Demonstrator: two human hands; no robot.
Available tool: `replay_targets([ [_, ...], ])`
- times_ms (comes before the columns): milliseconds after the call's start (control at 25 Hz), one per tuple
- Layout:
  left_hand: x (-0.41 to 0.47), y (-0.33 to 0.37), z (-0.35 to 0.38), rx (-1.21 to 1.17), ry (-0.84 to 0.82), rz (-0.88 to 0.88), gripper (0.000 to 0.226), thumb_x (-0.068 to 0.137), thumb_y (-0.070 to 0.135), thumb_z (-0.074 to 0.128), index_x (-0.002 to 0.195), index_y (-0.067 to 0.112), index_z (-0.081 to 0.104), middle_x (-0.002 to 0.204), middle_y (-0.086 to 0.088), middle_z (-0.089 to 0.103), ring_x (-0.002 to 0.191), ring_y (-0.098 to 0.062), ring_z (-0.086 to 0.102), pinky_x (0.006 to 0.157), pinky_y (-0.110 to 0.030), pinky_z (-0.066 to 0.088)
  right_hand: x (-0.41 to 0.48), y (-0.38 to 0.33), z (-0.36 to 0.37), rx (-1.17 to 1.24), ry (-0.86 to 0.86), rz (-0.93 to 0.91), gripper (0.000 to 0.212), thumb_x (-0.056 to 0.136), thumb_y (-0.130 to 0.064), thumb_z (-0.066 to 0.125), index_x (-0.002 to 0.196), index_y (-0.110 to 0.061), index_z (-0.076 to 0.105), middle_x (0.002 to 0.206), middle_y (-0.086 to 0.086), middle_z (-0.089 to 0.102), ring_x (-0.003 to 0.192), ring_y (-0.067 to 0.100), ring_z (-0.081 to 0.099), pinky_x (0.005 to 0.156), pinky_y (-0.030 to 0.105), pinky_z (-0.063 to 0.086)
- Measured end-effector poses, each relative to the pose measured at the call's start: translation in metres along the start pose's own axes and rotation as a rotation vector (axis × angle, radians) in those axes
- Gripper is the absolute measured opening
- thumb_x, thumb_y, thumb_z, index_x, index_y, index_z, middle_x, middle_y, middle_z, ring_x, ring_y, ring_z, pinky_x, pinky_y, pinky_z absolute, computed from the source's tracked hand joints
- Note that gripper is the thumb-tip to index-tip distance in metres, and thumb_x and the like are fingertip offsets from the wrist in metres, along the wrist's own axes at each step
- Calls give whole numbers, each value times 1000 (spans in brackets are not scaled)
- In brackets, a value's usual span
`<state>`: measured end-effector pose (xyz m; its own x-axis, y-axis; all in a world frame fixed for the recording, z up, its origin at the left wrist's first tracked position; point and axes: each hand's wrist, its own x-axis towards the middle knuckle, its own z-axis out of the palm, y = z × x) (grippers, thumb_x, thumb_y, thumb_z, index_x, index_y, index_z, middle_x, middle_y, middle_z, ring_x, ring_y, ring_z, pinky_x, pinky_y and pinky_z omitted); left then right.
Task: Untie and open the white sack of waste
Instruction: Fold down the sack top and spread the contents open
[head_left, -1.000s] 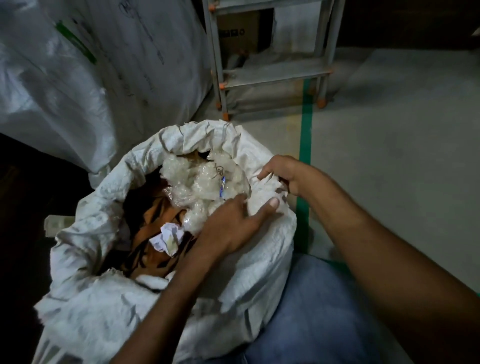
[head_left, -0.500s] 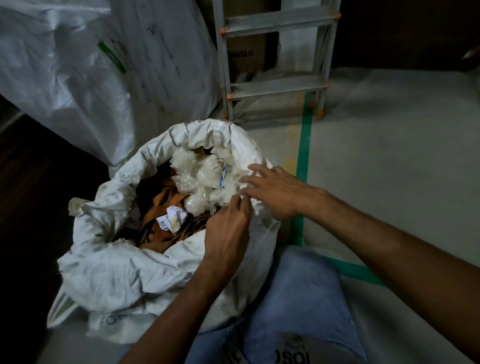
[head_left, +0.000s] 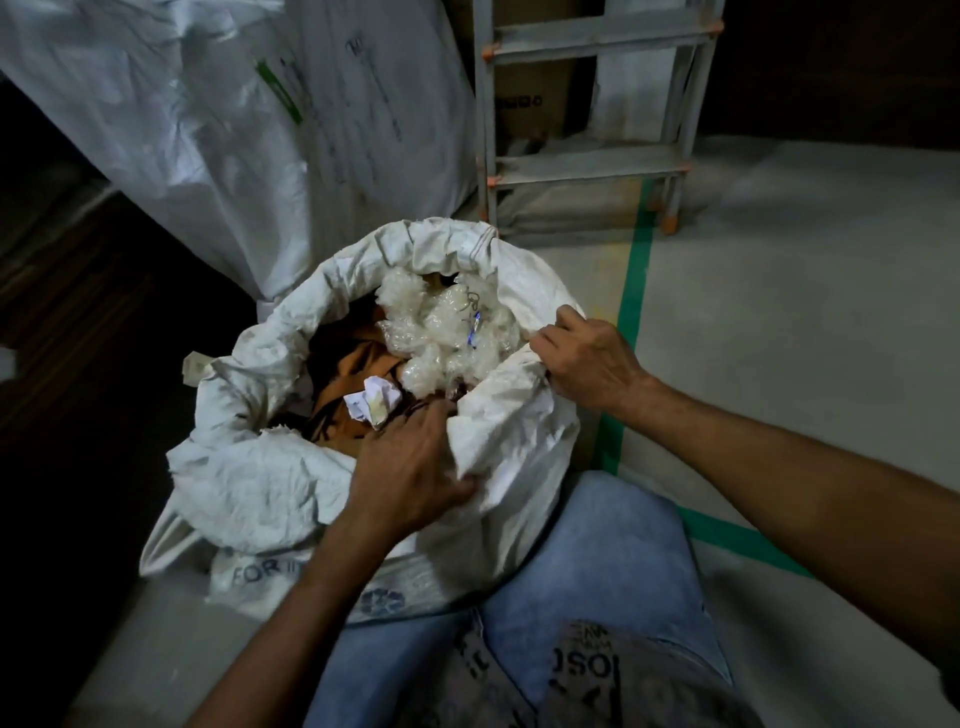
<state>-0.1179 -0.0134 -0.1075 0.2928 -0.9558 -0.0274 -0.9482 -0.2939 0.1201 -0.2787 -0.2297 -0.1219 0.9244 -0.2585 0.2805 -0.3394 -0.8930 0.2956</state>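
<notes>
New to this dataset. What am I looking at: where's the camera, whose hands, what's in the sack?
There is no robot here. These are a person's two bare hands, filmed by one wide-angle camera worn on the head and looking down. The white sack stands on the floor beside the person's knee, its mouth already open. The left hand grips the near rim and the right hand pinches the right rim. Inside are wads of clear plastic, brown material and a crumpled paper. Behind stand a stepladder and larger white bags.

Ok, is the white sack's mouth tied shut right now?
No, the white sack gapes open, showing clear plastic wads and brown cloth inside.
</notes>
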Motion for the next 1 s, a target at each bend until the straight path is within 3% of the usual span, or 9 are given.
replay_targets([
  [120, -7, 13, 15, 131, 87, 157, 70, 69, 22, 69, 136, 21, 49, 106, -2, 67, 86, -30, 65, 60, -40, 52, 4, -5, -27, 16, -193, -89, 60, 61, -27, 81, 116, -16, 61, 104, 5, 68, 100, 26, 58, 74, 38, 49],
  [240, -14, 11, 20, 154, 284, 255, 57, 74, 8, 68, 129, 13, 55, 105, -9, 65, 79, -34, 62, 55, -42, 51, 22, -10, -48, 110, -388, -215, 103, 60, -52, 81, 150, -27, 35, 144, 4, 46, 131, 27, 45, 104, 50, 34],
  [320, -32, 7, 25, 196, 469, 346, 43, 82, 5, 69, 122, 10, 55, 100, -12, 64, 75, -33, 60, 53, -40, 49, 25, -25, -47, 80, -304, -291, 78, 70, -43, 80, 138, -23, 48, 125, 4, 57, 109, 25, 60, 89, 44, 41],
  [400, -45, 5, 28, 210, 558, 374, 38, 86, 6, 71, 120, 12, 55, 101, -10, 64, 75, -29, 58, 52, -38, 46, 12, -39, -38, 22, -55, -311, 31, 80, -20, 70, 109, -15, 60, 93, 6, 62, 75, 25, 62, 65, 37, 41],
  [480, -44, 9, 23, 99, 472, 305, 45, 81, 8, 74, 121, 17, 56, 108, -7, 61, 81, -28, 58, 55, -39, 47, -12, -45, -22, 35, 132, -238, 7, 90, -7, 57, 90, -14, 59, 78, 7, 57, 60, 26, 54, 53, 35, 35],
  [680, -30, -31, -30, -546, -123, 217, 65, 74, 70, 70, 129, 38, 60, 134, 13, 47, 113, -8, 57, 86, -29, 54, -29, -59, -7, -48, 195, -153, 22, 102, 0, 41, 91, -12, 56, 75, 6, 51, 59, 22, 46, 51, 36, 36],
  [800, -24, -68, -38, -310, -266, 128, 95, 62, 81, 73, 144, 41, 47, 146, 8, 48, 128, -17, 51, 98, -37, 49, -34, -61, -10, -7, 195, -97, 22, 102, 2, 36, 109, -8, 55, 89, 10, 60, 67, 24, 51, 57, 39, 41],
  [920, -41, -65, -8, -98, -306, 179, 83, 72, 66, 76, 145, 43, 44, 131, 6, 65, 113, -22, 63, 82, -33, 52, -45, -69, -32, 125, -105, -151, 60, 81, -18, 59, 139, -14, 43, 130, 16, 53, 99, 30, 53, 78, 42, 46],
  [1000, -59, -49, 11, 39, -109, 182, 69, 76, 50, 73, 141, 41, 50, 115, 5, 72, 96, -26, 70, 68, -35, 55, -49, -73, -60, 178, -458, -236, 85, 78, -52, 65, 152, -23, 35, 145, 12, 36, 119, 28, 43, 97, 46, 41],
])
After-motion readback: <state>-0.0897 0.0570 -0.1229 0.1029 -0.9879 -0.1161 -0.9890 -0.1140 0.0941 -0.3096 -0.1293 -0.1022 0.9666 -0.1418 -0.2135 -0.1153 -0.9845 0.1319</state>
